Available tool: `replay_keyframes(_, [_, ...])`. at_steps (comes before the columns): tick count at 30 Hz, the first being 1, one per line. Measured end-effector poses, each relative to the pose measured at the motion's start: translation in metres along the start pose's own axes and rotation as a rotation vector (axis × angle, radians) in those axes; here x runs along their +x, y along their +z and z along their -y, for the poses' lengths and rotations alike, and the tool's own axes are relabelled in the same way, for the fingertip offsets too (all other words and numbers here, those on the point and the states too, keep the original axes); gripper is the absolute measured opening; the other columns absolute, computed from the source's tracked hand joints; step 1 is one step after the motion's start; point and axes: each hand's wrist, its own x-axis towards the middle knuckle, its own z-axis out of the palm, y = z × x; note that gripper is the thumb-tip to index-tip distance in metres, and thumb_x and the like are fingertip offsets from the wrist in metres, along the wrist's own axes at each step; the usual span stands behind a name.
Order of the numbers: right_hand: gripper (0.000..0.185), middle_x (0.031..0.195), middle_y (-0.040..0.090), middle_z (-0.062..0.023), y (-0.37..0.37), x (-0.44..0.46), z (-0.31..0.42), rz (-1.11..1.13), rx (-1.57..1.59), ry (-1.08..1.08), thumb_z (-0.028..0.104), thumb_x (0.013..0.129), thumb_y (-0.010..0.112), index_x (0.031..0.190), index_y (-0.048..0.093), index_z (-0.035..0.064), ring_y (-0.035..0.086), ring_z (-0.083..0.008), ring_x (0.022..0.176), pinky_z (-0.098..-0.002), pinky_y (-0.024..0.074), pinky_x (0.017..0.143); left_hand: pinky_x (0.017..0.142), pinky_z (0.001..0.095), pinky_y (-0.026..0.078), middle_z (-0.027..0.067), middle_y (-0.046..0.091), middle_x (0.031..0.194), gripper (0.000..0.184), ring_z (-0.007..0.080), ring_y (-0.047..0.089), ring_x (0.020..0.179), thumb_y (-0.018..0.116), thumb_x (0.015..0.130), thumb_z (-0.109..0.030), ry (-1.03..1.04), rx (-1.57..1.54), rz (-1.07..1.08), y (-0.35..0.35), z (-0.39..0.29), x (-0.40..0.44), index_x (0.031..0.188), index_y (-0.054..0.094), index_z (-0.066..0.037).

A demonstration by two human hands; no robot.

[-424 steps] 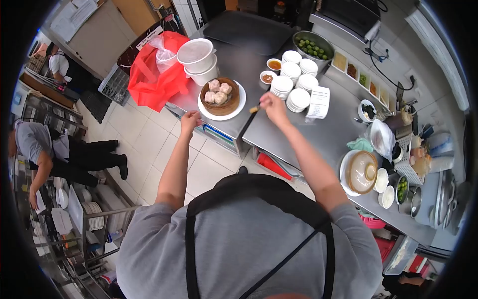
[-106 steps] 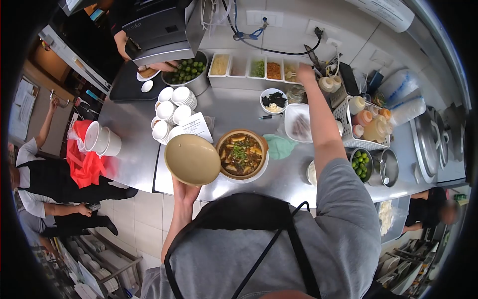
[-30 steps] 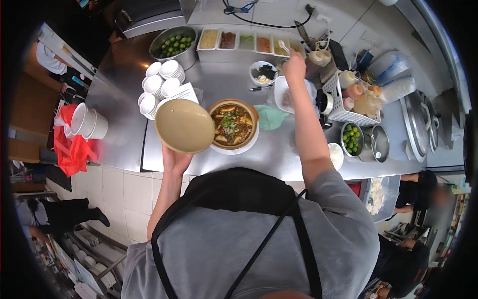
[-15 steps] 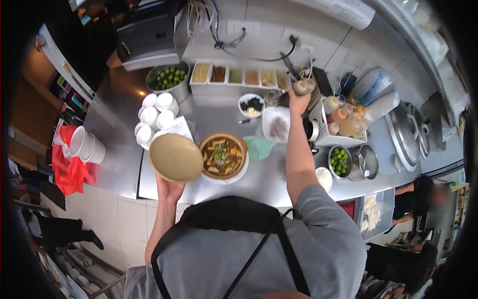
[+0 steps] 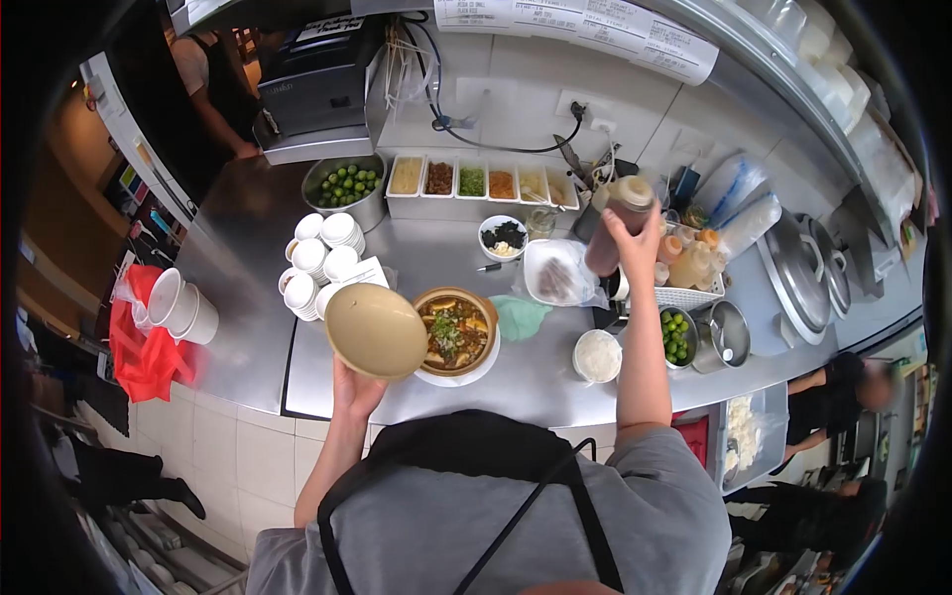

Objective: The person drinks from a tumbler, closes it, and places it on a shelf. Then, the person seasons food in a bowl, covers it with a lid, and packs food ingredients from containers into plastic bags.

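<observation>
My left hand (image 5: 357, 390) is closed on a beige claypot lid (image 5: 373, 332), tilted with its inner face showing. The lid overlaps the left edge of a brown claypot (image 5: 493, 332) on a white plate (image 5: 488, 367). In the pot is a dark saucy dish (image 5: 454, 335) topped with chopped greens. My right hand (image 5: 640, 243) grips a squeeze bottle (image 5: 606, 244) of brown liquid, raised above the counter near a white basket. Between pot and bottle lie a green cloth (image 5: 523, 316) and a white container with a bag (image 5: 551, 272).
Stacked white cups (image 5: 309, 260), a pot of limes (image 5: 347, 183) and a topping tray (image 5: 483, 206) stand left and back. To the right are a bowl of white contents (image 5: 597, 356), a lime bowl (image 5: 678, 337) and large lids (image 5: 790, 263). Other people stand at the edges.
My right hand has lifted the squeeze bottle from the back of the counter and drawn it nearer. The lid in my left hand has shifted slightly right, over the pot's edge.
</observation>
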Motion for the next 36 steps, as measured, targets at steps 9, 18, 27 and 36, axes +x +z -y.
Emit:
replay_keyframes(9, [0.066,0.104,0.055,-0.0145,0.034,-0.105,0.005,1.092,-0.672,-0.237,0.021,0.059,0.072,0.118,0.046,0.0093,0.055,-0.0320,0.094,-0.0392,0.0433,0.082,0.096,0.0401,0.036,0.0071,0.045,0.125,0.049,0.0232,0.042,0.115,0.047,0.085,-0.040,-0.040,-0.011,0.027,-0.003,0.003,0.004,0.123,0.042,-0.010])
replay_keyframes(18, [0.042,0.092,0.058,-0.0117,0.051,-0.121,-0.009,1.169,-0.898,-0.552,0.009,0.066,0.060,0.108,0.054,0.0110,0.057,-0.0293,0.088,-0.0412,0.0430,0.077,0.079,0.0326,0.047,0.0057,0.049,0.118,0.049,0.0199,0.049,0.106,0.049,0.084,-0.043,-0.058,-0.046,0.028,-0.016,-0.004,-0.001,0.119,0.044,-0.010])
replay_keyframes(27, [0.060,0.093,0.060,-0.0149,0.022,-0.119,0.002,1.264,-0.757,-0.192,0.018,0.054,0.076,0.109,0.054,0.0096,0.058,-0.0300,0.087,-0.0386,0.0449,0.077,0.092,0.0385,0.040,0.0069,0.046,0.123,0.051,0.0223,0.045,0.113,0.049,0.084,-0.042,-0.012,-0.010,0.029,-0.011,-0.005,-0.004,0.123,0.042,-0.009])
replay_keyframes(36, [0.070,0.106,0.058,-0.0134,0.007,-0.037,-0.013,0.525,-0.141,0.080,0.015,0.058,0.077,0.119,0.044,0.0036,0.055,-0.0226,0.100,-0.0313,0.0412,0.085,0.093,0.0391,0.040,0.0073,0.047,0.123,0.051,0.0230,0.045,0.112,0.047,0.085,-0.042,-0.048,0.054,0.022,0.004,0.002,0.002,0.123,0.042,-0.009])
